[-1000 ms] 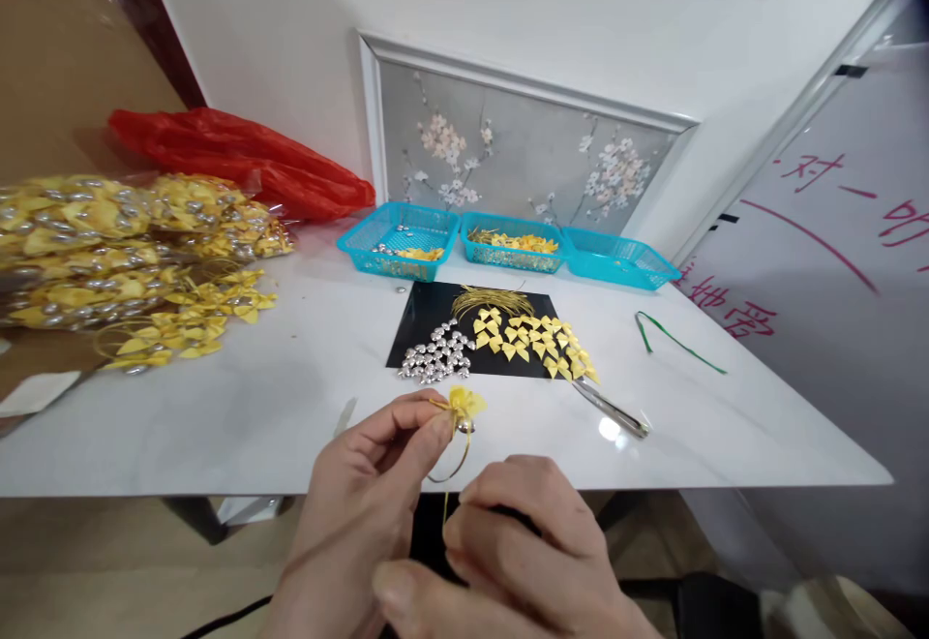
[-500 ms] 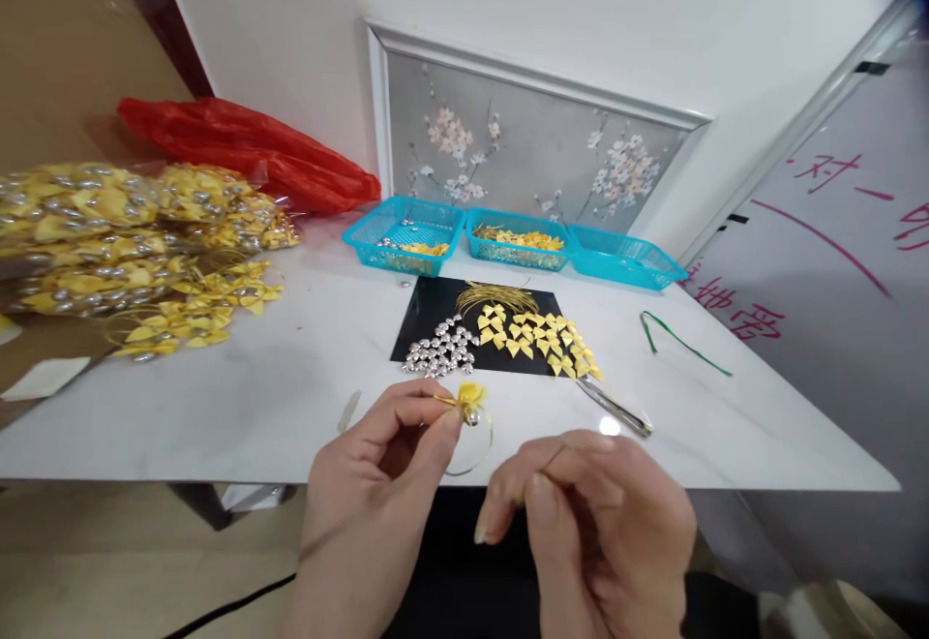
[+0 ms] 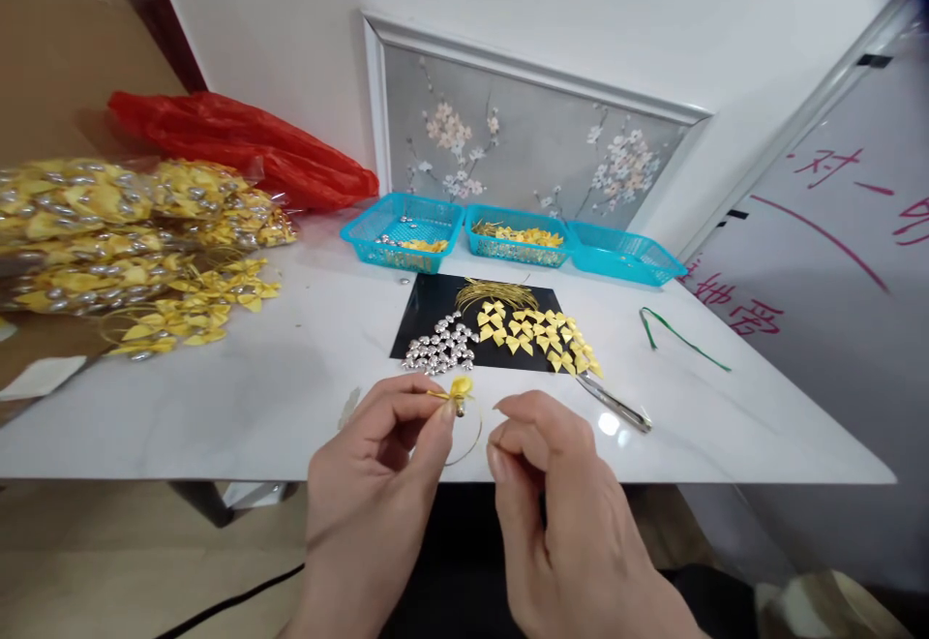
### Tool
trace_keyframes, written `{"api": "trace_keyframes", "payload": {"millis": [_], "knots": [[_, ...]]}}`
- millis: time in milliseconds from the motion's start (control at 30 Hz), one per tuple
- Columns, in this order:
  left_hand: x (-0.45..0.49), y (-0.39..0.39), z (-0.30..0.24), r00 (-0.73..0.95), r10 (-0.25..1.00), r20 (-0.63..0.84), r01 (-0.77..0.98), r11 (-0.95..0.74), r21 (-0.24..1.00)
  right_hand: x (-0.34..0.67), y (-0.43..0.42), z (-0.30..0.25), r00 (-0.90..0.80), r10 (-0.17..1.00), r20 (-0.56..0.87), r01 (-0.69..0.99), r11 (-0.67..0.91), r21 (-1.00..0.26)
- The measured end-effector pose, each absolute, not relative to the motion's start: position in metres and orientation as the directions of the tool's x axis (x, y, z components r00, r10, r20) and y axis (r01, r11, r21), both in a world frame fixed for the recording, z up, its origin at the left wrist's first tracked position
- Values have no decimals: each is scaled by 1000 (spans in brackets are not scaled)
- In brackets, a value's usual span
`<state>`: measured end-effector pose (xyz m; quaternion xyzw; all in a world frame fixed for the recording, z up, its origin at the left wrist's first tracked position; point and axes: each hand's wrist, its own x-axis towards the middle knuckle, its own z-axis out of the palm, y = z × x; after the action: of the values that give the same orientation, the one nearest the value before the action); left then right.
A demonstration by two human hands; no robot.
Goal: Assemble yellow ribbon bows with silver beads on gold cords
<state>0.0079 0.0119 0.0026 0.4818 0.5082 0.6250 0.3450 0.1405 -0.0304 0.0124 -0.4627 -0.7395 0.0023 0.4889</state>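
Note:
My left hand (image 3: pixel 384 465) pinches a small yellow ribbon bow (image 3: pixel 460 387) between thumb and index finger. A silver bead (image 3: pixel 460 409) hangs just under the bow, and a thin gold cord (image 3: pixel 480 431) curves down from it in a loop. To the right, apart from the bow, my right hand (image 3: pixel 558 484) has its thumb and fingertips drawn together. Whatever they may hold is too small to make out. Beyond both hands, a black mat (image 3: pixel 417 315) carries silver beads (image 3: pixel 439 347), yellow bows (image 3: pixel 541 334) and a bundle of gold cords (image 3: pixel 497 294).
Tweezers (image 3: pixel 616 405) lie right of the mat, and a green tie (image 3: pixel 678 337) farther right. Three blue baskets (image 3: pixel 355 237) line the wall. Bagged yellow bows with beads (image 3: pixel 87 232) and a red plastic bag (image 3: pixel 239 145) occupy the left side of the white table (image 3: pixel 239 416).
My right hand has turned and moved up and left, nearer the bow. The bow in my left hand has shifted slightly left and turned a little.

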Motion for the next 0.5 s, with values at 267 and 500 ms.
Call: {"api": "trace_keyframes", "payload": {"millis": [267,500], "knots": [[7,16,-1,-244,952,183,28,-182,983,147,-24,12,-136,729,671,705,547,-452],[6,15,-7,-211,959,191,65,-181,981,156,-15,11,-161,709,687,657,597,-462]]}}
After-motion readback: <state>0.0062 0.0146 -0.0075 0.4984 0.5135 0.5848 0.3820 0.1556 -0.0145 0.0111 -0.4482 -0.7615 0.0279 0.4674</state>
